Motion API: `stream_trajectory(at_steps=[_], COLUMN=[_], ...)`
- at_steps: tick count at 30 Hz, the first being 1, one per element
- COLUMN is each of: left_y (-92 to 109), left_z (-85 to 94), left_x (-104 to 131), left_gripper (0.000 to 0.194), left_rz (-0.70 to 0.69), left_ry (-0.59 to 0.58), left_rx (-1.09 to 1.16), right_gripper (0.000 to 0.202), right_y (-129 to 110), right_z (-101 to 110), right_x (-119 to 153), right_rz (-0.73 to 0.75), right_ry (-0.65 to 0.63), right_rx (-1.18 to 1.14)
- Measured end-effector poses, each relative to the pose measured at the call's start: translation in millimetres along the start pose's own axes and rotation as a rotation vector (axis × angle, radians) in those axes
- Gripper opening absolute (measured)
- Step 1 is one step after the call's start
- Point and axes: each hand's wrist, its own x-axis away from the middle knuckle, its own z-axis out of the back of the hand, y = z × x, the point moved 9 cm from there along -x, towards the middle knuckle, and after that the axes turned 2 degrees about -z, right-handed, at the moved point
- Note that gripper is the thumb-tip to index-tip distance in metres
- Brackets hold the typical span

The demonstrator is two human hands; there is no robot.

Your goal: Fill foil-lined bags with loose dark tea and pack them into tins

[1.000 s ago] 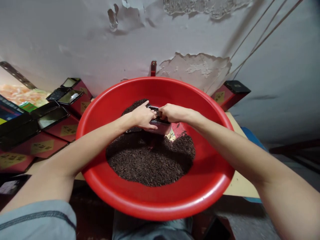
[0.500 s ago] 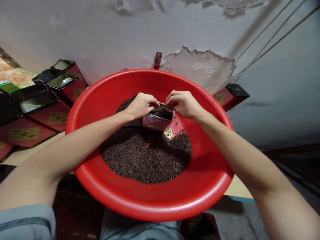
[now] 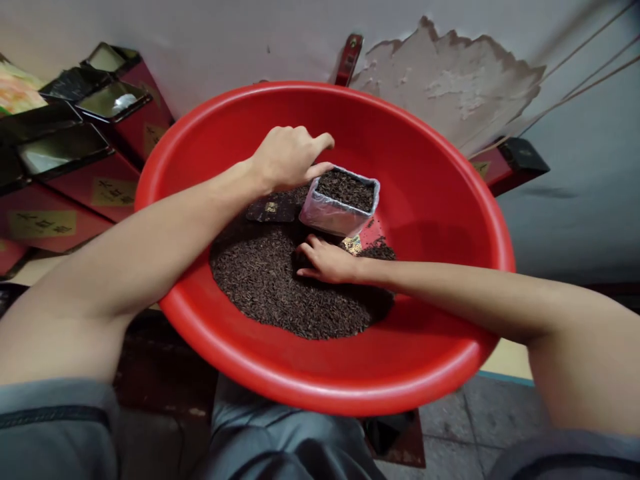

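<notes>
A wide red basin (image 3: 440, 227) holds a broad heap of dark loose leaves (image 3: 280, 293). Inside it stands a tin (image 3: 335, 212) lined with clear plastic and filled with the same leaves. My left hand (image 3: 290, 159) is at the tin's upper left corner, thumb and forefinger apart, with nothing gripped. My right hand (image 3: 327, 260) lies low in front of the tin, its fingers spread at the heap. A dark lid (image 3: 271, 207) rests on the leaves left of the tin. Part of a red and gold surface (image 3: 353, 244) shows under the tin's right side.
Several open red and black tins (image 3: 75, 183) stand left of the basin. Another dark-ended tin (image 3: 510, 163) lies beyond the right rim. Behind is a wall (image 3: 225, 40) with peeling plaster, and cords hang at the upper right.
Both hands have left the tin's top opening; the right has dropped to the leaves in front and the left has opened. The leaves in the tin now show fully. The view has shifted.
</notes>
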Motion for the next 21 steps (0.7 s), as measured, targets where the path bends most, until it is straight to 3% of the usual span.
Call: stream_trajectory(at_steps=[4, 8, 11, 17, 21], left_y=[11.8, 20.4, 22.5, 19.2, 13.7], left_z=[5.7, 2.9, -1.8, -7.7, -7.0], left_x=[-1.4, 0.4, 0.9, 0.9, 1.4], left_gripper=[0.054, 0.056, 0.058, 0.057, 0.053], left_rz=[0.013, 0.037, 0.022, -0.008, 0.022], left_ry=[-0.076, -0.209, -0.243, -0.269, -0.294], left_rx=[0.0, -0.041, -0.054, -0.064, -0.102], right_gripper=[0.06, 0.066, 0.067, 0.035, 0.024], right_y=[13.4, -6.7, -25.3, -33.7, -34.0], right_z=[-8.9, -15.8, -24.6, -25.0, -19.4], right_x=[-7.3, -6.4, -3.6, -6.6, -10.0], right_rz=[-0.051, 0.034, 0.108, 0.22, 0.28], right_ry=[0.014, -0.028, -0.084, -0.069, -0.066], right_rx=[-0.196, -0.33, -0.38, -0.396, -0.398])
